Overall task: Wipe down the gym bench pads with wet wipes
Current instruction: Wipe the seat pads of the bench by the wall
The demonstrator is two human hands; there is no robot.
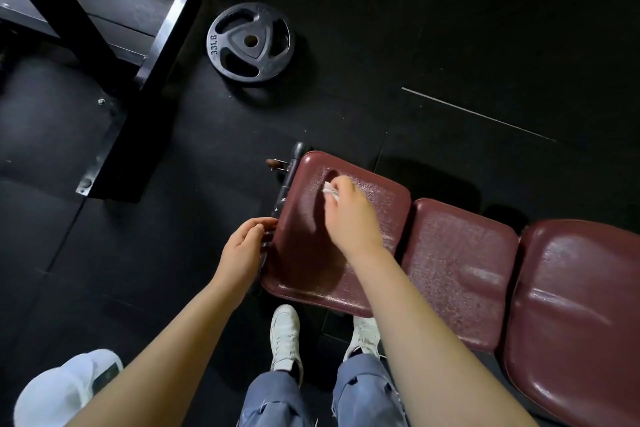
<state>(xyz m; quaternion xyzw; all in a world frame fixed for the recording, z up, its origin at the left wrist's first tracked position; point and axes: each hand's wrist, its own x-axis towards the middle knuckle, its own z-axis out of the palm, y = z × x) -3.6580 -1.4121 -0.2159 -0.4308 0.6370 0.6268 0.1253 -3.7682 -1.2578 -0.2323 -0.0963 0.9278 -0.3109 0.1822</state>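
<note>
the right hand [349, 215] reaches over the end pad [311, 253] of a maroon gym bench and pinches a crumpled white wet wipe [330, 191] in its curled fingers, the wipe pressed on the far part of that pad. the pad's surface shines with wet streaks around the wipe. the left hand [244, 250] sits at the pad's left edge, fingers loosely bent with the tips touching the edge and the dark metal frame just beside it; whether it truly grips anything cannot be told.

to the right of the end pad lies the middle pad [460, 270], dull and speckled, and further right the large pad [581, 315], glossy with light streaks.

on the black rubber floor [450, 45], far from the bench, lies a black weight plate [251, 42] marked 33lb. a black steel rack frame [114, 55] stands at the far left. near the bottom are two white sneakers [285, 336] and blue jeans [360, 392], and at the near left a white capped container [65, 388].
</note>
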